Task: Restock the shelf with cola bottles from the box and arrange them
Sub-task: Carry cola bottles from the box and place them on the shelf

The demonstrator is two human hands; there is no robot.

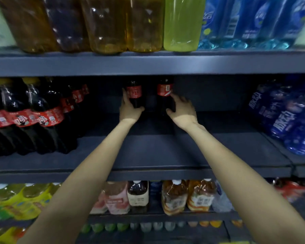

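Nearest, at the bottom of the view: two bare forearms stretched forward and upward, converging toward the back of the middle shelf [158, 148], a flat dark grey metal board with a plain front lip. Beneath the arms, a lower shelf of tea and juice bottles [174, 196] in clear plastic with pale caps and paper labels, yellow-green packs at the far left. Farther in, left hand [129, 110] wrapped around the lower body of the left cola bottle [134, 93], thumb curled under on its right side, fingers up along its left side. Right hand [181, 109] curved around the right cola bottle [165, 93], fingers lying along its right side near the label, thumb low at the front. Both bottles upright deep on the shelf, long axes vertical, necks up under the board above, red label bands facing forward, dark liquid behind glossy plastic; standing side by side with a gap between. To the left on the same shelf, a row of larger cola bottles [35, 117], red-labelled, some yellow-capped. To the right, blue-wrapped bottles [289, 120]. Farthest up, top shelf: amber bottles [109, 23], one yellow-green, then blue ones.
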